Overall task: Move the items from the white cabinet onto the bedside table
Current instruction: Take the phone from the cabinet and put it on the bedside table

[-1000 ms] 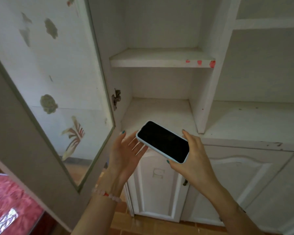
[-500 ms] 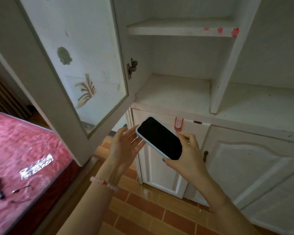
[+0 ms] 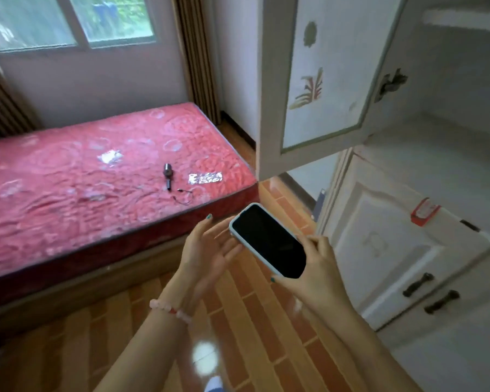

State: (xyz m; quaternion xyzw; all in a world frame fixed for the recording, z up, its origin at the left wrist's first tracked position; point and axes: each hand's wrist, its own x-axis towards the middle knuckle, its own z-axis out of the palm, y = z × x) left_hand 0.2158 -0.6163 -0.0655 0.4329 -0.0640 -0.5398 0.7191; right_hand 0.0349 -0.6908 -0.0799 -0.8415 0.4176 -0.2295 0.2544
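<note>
The right hand (image 3: 317, 275) is gripping a phone (image 3: 269, 241) in a pale blue case. The left hand (image 3: 207, 250) is lying open beside it, maybe touching it.

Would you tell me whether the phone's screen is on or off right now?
Off: the phone, gripped by the right hand, shows a plain black screen.

phone (image 3: 269, 241): glossy black glass | mattress (image 3: 96, 179): quilted red cloth | floor (image 3: 252, 335): shiny tile
</note>
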